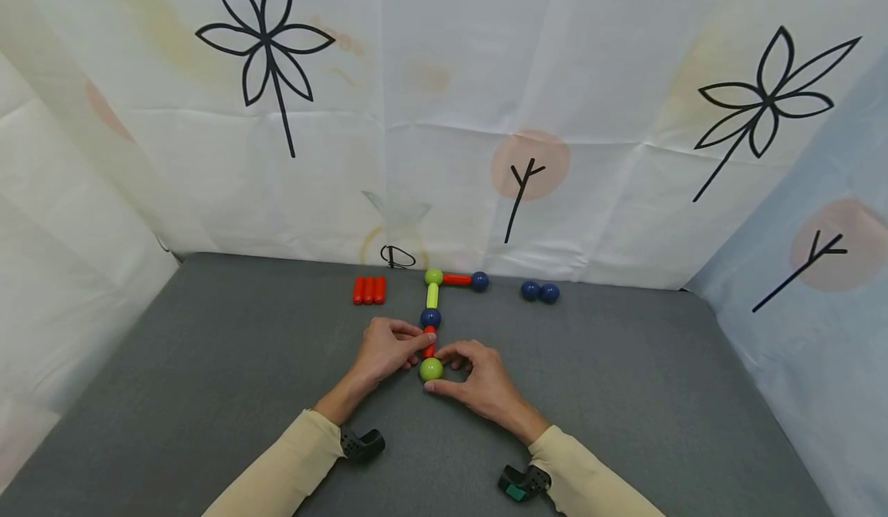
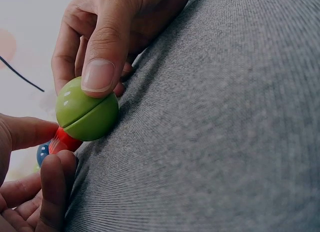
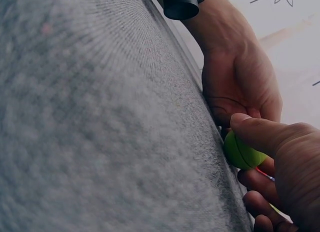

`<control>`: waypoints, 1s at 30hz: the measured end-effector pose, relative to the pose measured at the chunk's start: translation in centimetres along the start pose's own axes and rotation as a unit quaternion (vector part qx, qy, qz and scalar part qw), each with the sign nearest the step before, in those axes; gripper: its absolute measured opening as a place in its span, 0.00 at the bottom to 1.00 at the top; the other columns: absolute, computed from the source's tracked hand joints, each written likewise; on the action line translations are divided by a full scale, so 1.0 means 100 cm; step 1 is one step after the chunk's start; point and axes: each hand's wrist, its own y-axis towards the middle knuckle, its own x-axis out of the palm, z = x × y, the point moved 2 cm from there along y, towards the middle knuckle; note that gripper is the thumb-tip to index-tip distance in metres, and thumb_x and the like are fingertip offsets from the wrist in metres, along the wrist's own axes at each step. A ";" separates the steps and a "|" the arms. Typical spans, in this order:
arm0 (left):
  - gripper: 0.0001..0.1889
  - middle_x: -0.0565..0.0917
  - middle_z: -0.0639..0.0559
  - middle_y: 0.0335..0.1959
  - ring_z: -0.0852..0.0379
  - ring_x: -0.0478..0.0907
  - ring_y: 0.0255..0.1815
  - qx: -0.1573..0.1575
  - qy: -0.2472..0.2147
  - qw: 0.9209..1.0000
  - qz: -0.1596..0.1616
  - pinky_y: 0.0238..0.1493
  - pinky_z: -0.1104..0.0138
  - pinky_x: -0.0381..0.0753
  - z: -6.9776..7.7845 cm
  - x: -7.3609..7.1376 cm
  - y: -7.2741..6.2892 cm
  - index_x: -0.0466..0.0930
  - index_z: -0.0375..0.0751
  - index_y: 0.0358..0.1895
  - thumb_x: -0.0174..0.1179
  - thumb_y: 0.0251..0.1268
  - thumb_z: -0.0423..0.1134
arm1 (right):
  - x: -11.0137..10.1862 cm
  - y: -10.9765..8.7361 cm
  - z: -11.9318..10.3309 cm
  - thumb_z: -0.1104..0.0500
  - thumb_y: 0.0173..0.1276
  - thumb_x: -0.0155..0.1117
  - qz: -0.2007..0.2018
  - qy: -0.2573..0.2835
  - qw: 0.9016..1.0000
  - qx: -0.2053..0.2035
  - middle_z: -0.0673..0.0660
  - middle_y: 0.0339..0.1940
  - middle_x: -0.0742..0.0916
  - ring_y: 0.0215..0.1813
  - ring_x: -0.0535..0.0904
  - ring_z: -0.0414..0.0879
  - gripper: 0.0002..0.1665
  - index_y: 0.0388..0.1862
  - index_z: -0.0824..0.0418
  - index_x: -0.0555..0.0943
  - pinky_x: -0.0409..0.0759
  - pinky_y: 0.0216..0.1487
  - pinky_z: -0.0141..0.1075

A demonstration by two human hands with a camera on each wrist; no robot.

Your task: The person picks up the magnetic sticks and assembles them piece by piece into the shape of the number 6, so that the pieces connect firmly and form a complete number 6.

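The left hand [image 1: 392, 346] pinches a red rod [image 1: 428, 352], the right hand [image 1: 480, 378] a green ball [image 1: 432, 370], at the near end of a chain [image 1: 432, 296] on the tabletop [image 1: 222, 370] (two green balls [image 1: 433, 276], two blue balls [image 1: 430, 317], two red rods [image 1: 456, 279], one green rod [image 1: 432, 293]). Three loose rods [image 1: 369, 290], red, lie left, two loose blue balls [image 1: 530, 290] right.
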 end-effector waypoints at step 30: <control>0.11 0.88 0.49 0.26 0.58 0.81 0.19 0.011 -0.004 1.000 -0.006 0.21 0.66 0.81 -0.004 -0.001 0.001 0.89 0.34 0.39 0.72 0.64 0.41 | 0.001 0.000 0.003 0.51 0.55 0.83 -0.008 0.017 1.000 -0.011 0.48 0.39 0.88 0.42 0.82 0.43 0.21 0.47 0.52 0.87 0.81 0.45 0.37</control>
